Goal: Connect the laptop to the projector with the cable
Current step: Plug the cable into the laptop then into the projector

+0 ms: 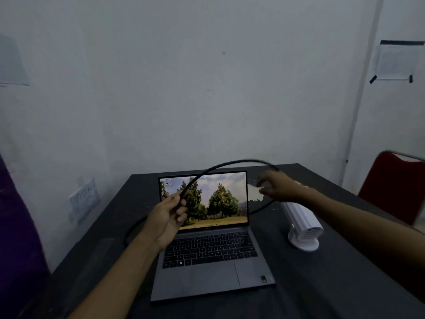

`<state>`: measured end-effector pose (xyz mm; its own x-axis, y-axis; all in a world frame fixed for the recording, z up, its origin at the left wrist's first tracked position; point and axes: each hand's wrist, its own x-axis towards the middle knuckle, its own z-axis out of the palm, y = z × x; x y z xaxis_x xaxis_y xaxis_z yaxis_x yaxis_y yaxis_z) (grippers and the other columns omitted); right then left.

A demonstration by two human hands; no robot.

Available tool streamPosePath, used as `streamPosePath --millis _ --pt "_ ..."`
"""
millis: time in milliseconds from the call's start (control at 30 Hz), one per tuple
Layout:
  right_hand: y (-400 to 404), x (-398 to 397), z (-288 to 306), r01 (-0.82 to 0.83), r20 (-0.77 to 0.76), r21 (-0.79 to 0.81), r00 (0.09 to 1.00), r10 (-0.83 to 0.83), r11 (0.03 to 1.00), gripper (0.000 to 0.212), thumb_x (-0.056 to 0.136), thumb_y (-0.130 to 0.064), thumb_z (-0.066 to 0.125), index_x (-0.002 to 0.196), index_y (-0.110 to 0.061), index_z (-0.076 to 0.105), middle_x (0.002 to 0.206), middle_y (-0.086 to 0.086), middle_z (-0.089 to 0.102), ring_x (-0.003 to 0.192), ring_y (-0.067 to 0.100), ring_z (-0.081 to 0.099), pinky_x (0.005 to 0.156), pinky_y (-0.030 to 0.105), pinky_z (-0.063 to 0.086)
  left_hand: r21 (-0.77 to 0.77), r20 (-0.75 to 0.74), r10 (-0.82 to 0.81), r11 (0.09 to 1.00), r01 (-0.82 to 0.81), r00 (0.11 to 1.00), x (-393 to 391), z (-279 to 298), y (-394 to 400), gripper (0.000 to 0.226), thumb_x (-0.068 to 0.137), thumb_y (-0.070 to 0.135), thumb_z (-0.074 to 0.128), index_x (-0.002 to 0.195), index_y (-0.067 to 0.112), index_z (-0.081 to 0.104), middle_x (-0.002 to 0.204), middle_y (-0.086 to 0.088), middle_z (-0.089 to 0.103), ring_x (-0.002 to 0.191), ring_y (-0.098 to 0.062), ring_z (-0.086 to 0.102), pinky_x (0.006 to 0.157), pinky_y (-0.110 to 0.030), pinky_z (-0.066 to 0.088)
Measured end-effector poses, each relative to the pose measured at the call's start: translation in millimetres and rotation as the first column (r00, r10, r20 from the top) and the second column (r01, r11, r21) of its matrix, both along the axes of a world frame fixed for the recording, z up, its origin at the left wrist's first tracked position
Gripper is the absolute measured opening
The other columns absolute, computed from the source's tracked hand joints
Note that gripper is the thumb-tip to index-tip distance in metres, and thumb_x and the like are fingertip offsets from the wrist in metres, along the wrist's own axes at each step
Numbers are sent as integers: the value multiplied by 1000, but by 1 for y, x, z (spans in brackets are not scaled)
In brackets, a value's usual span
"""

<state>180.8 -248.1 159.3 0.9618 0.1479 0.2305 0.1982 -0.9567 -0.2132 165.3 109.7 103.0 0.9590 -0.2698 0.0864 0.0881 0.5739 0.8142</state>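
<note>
A grey laptop [211,261] stands open in the middle of the dark table [322,284], its screen lit with a picture of trees. A white projector [303,223] on a round foot sits to its right. A black cable [230,162] arches over the screen. My left hand [169,216] is shut on the cable in front of the screen's left side. My right hand [277,186] grips the cable's other part above the projector's far end, blurred. More cable loops down to the table left of the laptop.
A red chair [395,187] stands at the table's right edge. A purple cloth [18,238] hangs at the far left. A wall socket plate [84,196] sits low on the white wall. Papers are taped to the wall at the upper right and left.
</note>
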Motion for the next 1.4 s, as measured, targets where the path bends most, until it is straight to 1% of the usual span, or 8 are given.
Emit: streamPosePath --millis 100,167,233,600,867,1133,1267,1400 --pt "7 -43 -24 57 -212 844 949 234 533 42 97 2 52 136 -7 63 138 11 67 125 25 67 108 40 52 -96 -82 -21 995 14 996 -5 -14 2 27 107 18 45 125 1 57 77 -4 50 55 -10 39 44 -21 36" --pt "1 -63 -31 236 -202 971 896 395 -39 52 90 0 46 142 2 50 141 27 61 129 41 62 114 54 43 -100 -93 -16 995 7 996 -10 -24 -2 24 106 21 49 120 4 57 75 -3 51 53 -9 40 42 -22 36" --pt "-4 -75 -24 366 -219 887 870 441 -282 53 94 -19 53 141 4 46 141 34 58 131 49 58 116 59 38 -65 -71 -16 998 11 997 -17 -32 -9 17 104 21 53 111 7 57 73 -3 52 51 -9 40 41 -22 35" --pt "-17 -69 -8 407 -369 897 905 -212 172 15 104 -8 51 94 -7 63 68 7 66 51 20 71 61 36 59 294 -74 49 956 -25 996 -74 -62 -75 22 88 0 74 108 2 65 77 -7 60 61 -14 50 48 -25 41" --pt "-71 -71 -51 360 -272 931 801 -533 66 27 88 10 57 66 -4 63 63 12 49 46 19 42 42 25 31 71 -420 93 995 -70 903 -102 -74 -181 19 83 3 81 100 -1 72 68 -6 65 56 -10 58 47 -21 48" --pt "-107 -82 -83 431 -436 888 681 -589 -158 5 98 -2 60 98 1 64 82 14 61 64 21 55 58 31 45 34 -426 100 995 -94 899 -109 -100 -242 15 93 3 70 107 5 75 83 -6 73 68 -12 65 61 -22 56" --pt "-86 -110 -126 597 -175 763 558 -812 246 49 96 -24 65 141 -9 56 143 17 54 132 34 51 111 50 39 132 -305 133 987 -96 943 -99 -114 -248 23 98 3 63 118 6 73 97 -7 75 77 -14 66 73 -24 57" --pt "-39 -137 -177 129 415 707 721 -556 695 31 91 -13 69 122 -16 65 115 -3 66 106 10 63 95 34 52 264 -181 131 961 -80 975 -87 -121 -255 26 98 8 64 123 13 71 105 -5 76 78 -10 66 69 -20 54"
